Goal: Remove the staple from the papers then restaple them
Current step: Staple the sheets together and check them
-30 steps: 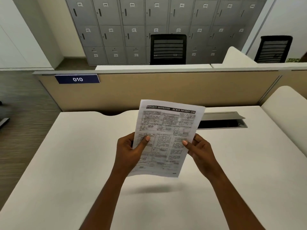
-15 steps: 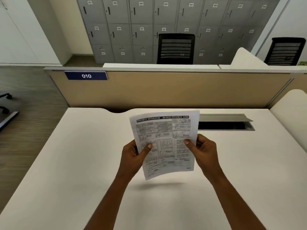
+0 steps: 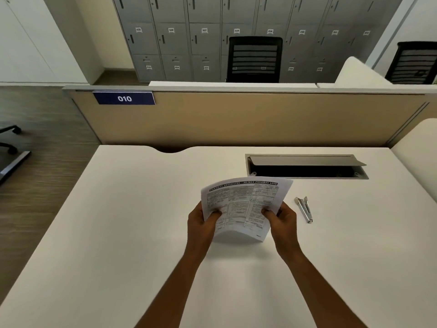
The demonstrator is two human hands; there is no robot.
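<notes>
papers [image 3: 241, 200] lowered, bowed, plaque [image 3: 124, 98] reads 010

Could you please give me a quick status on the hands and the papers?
Left hand and right hand grip the papers over the desk. Metal tool lies untouched beside the right hand. Nothing in the way.

We're in an open-plan office here: a white desk [image 3: 113, 233] backed by a tan divider panel [image 3: 236, 121] wearing a blue "010" plate [image 3: 124, 98] at eleven o'clock, a flip-up cable hatch [image 3: 305, 162] at one o'clock, numbered grey lockers [image 3: 172, 39] lining the wall at twelve, and black mesh-back office chairs [image 3: 254, 59] beyond the divider.
</notes>
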